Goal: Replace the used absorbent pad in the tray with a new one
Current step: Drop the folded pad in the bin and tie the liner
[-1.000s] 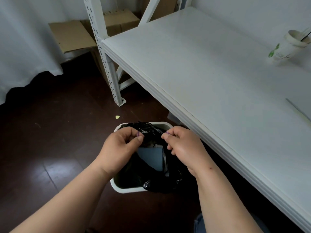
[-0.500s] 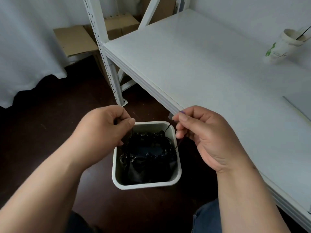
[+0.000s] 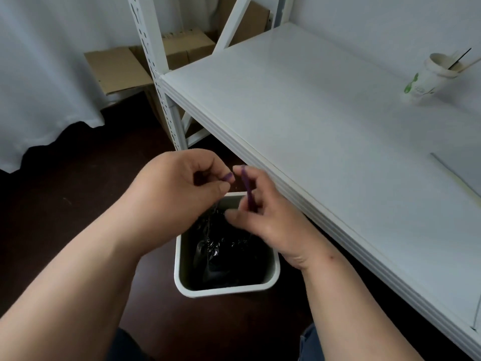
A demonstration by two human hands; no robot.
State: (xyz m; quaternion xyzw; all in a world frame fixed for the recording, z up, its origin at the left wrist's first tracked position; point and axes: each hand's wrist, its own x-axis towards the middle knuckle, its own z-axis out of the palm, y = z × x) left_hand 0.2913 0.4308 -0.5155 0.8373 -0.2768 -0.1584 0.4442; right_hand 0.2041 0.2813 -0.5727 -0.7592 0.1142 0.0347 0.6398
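A white square waste bin (image 3: 221, 291) stands on the dark floor beside the table, lined with a black plastic bag (image 3: 221, 251) whose mouth is gathered. Both hands hover just above the bin. My left hand (image 3: 179, 188) pinches one purple end of the bag's drawstring between thumb and forefinger. My right hand (image 3: 270, 220) grips the other purple drawstring strand (image 3: 247, 188), held upright. The hands nearly touch. No pad shows inside the gathered bag. A flat white sheet's edge (image 3: 458, 175) lies on the table at the far right; I cannot tell what it is.
The white table (image 3: 312, 113) runs along the right, its edge just beside the bin. A paper cup (image 3: 429, 79) with sticks stands at its far side. A perforated shelf post (image 3: 156, 74), cardboard boxes (image 3: 114, 69) and a white curtain (image 3: 39, 74) stand behind.
The bag's mouth went from open, with a grey pad showing inside, to gathered shut. My hands pulled the drawstrings apart and up, then came back together above the bin.
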